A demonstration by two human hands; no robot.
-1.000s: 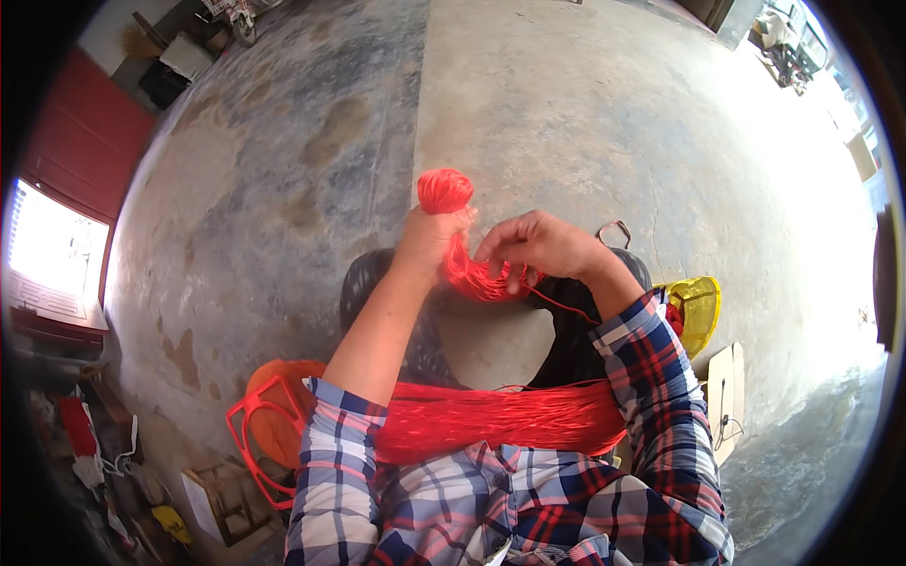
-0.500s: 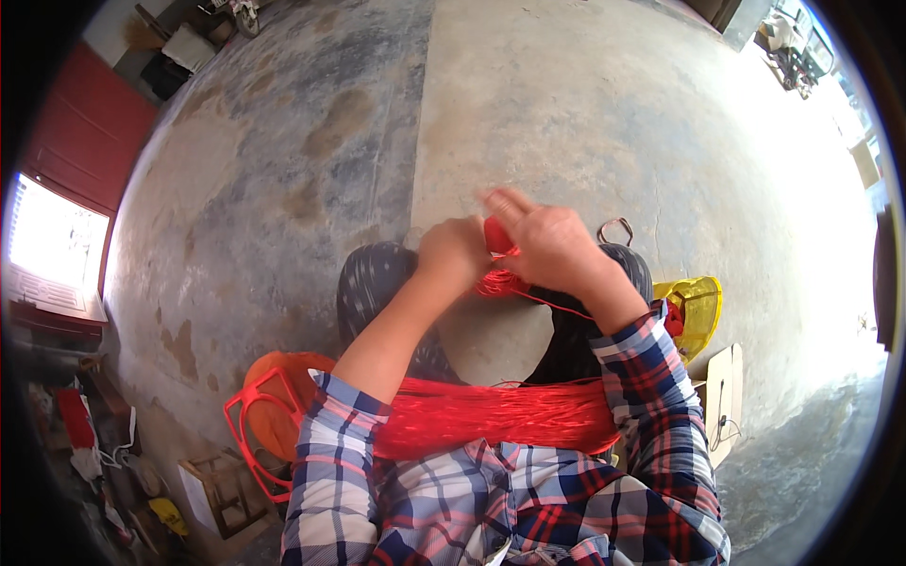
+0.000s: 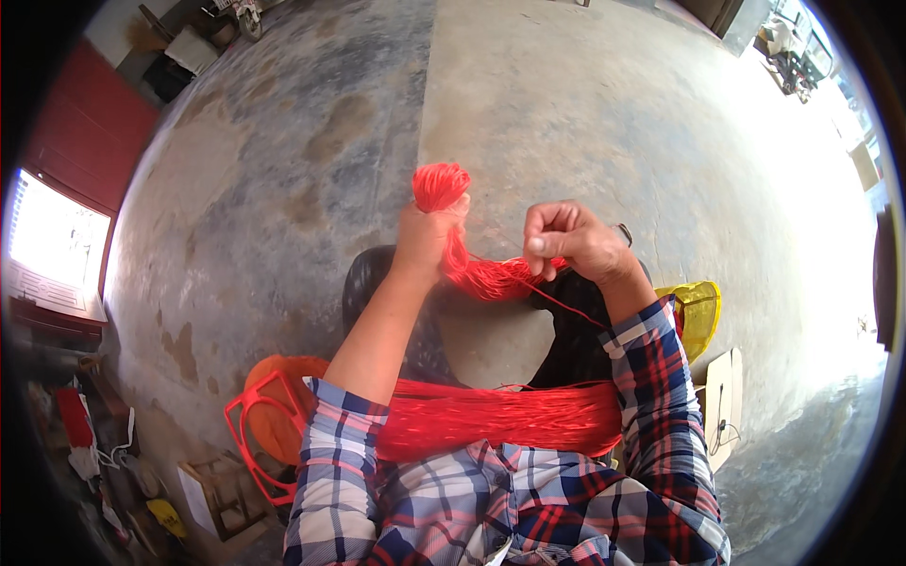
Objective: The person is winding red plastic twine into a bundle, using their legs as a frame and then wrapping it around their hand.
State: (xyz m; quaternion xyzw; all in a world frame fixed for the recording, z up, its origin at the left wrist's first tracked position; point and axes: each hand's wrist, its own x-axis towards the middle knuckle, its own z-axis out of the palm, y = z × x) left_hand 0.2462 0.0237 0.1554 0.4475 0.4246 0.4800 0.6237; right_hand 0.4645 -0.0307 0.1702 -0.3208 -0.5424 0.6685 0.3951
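My left hand (image 3: 424, 236) is closed around a bundle of thin red cord (image 3: 441, 186), its looped top standing above the fist. Below the fist the strands sag to the right, toward the underside of my right hand (image 3: 578, 243). That hand is apart from the left one, fingers curled and thumb pressed to the forefinger; whatever the pinch holds is too small to make out. One loose red strand (image 3: 571, 309) trails from the bundle toward my right sleeve. Across my lap lies a thick hank of red strands (image 3: 500, 418), both ends hidden by my forearms.
To the left are a red plastic frame (image 3: 253, 406), an orange round thing (image 3: 283, 387) and a wooden frame (image 3: 226, 495). On my right stand a yellow mesh basket (image 3: 700, 319) and a pale board (image 3: 724, 401). Concrete floor (image 3: 547, 104) stretches ahead.
My hands have moved apart. The left has risen with the bundle upright in its fist; the right has come off it, moved right and curled. More of the sagging strands now show.
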